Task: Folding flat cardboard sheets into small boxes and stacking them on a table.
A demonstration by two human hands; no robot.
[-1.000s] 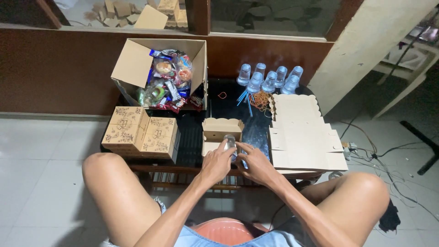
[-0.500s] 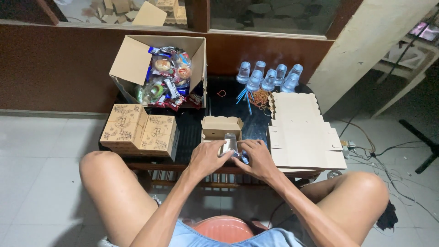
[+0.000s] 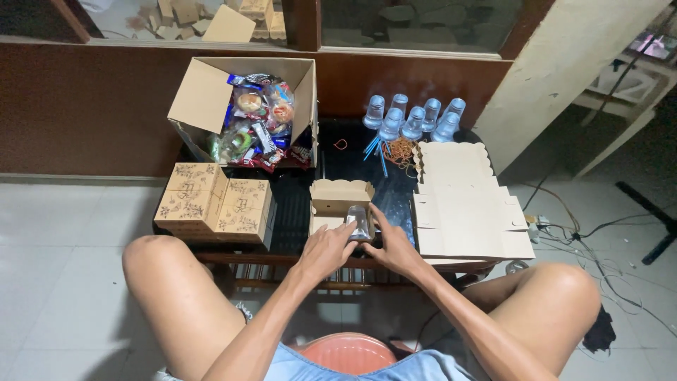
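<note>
low dark table [image 3: 352, 152] on pale tiles: at its front edge, left hand [image 3: 326, 248] and right hand [image 3: 393, 247] pinch 1 clear plastic cup [image 3: 358, 223] over a small open cardboard box [image 3: 337, 201].

Front of small open box [image 3: 340, 200] was covered by both hands. Clear cup [image 3: 359, 223] was partly hidden by left hand [image 3: 326, 248] & right hand [image 3: 392, 247] fingers; contents couldn't be told. Snack packets in big carton [image 3: 243, 106] were too small to ID.
</note>
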